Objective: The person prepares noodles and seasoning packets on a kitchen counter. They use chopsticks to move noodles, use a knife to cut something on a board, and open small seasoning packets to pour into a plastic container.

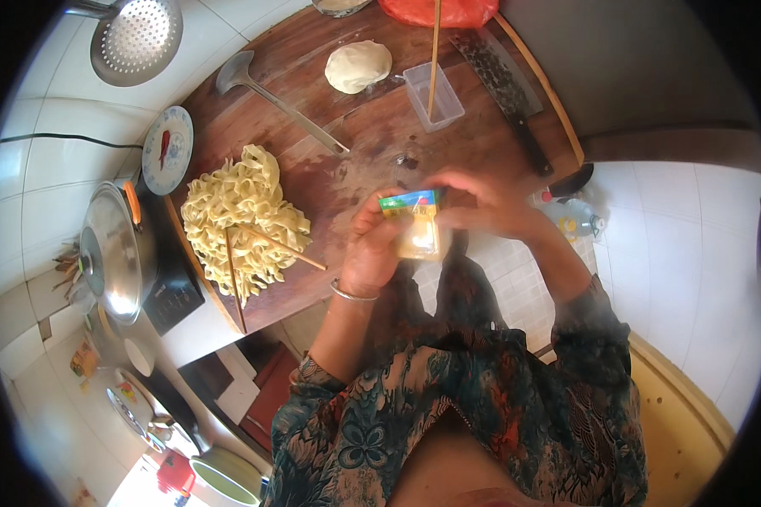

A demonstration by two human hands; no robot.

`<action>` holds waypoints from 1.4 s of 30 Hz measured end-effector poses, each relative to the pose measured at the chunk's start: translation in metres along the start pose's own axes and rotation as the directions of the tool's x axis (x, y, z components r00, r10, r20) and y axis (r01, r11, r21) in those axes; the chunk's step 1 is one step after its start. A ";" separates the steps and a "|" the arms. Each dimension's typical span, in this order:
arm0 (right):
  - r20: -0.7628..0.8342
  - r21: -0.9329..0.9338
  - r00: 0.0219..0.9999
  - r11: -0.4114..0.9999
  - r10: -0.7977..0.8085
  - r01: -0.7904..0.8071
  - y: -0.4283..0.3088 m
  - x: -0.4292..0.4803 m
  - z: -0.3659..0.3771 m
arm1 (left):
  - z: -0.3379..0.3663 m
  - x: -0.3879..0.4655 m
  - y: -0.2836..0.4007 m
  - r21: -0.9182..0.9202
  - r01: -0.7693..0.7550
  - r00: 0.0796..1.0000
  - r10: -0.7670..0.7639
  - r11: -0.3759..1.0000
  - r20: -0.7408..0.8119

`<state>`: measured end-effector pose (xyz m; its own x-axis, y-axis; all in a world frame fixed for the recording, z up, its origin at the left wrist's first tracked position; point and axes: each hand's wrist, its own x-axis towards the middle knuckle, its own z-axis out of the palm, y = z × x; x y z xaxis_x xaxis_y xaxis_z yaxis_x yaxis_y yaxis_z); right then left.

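My left hand (377, 237), with a bangle at the wrist, grips a small yellow plastic packet (422, 239) that has a blue and green top strip and bears writing. Over at the packet's right edge, my right hand (485, 206) is motion-blurred, its thumb and fingers close to the top corner. Whether those fingers pinch the packet cannot be made out. Both hands are at the near edge of a wooden board (368, 127). To their left lies a heap of wide fresh noodles (241, 203), with a pair of wooden chopsticks (285, 247) resting on it.
Beyond my hands are a dough ball (358, 66), a clear plastic box (434, 104) holding a stick, a metal spatula (285, 108) and a cleaver (504, 89). A lidded pan (114, 253) and a plate (177, 158) with a red chili stand left. Plastic bottles (577, 218) are at right.
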<state>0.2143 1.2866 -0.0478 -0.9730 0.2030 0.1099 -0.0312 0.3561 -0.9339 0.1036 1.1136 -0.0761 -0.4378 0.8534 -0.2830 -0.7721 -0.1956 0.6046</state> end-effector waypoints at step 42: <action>-0.186 0.048 0.982 0.999 -0.003 0.012 0.014 -0.028 -0.065 | 0.065 0.056 -0.070 0.483 -0.099 0.995 0.073 0.870 0.072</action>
<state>0.2561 1.3449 -0.0416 -0.9131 0.3685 0.1743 -0.0540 0.3146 -0.9477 0.1633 1.2062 -0.0859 -0.4584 0.8695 -0.1839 -0.4063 -0.0211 0.9135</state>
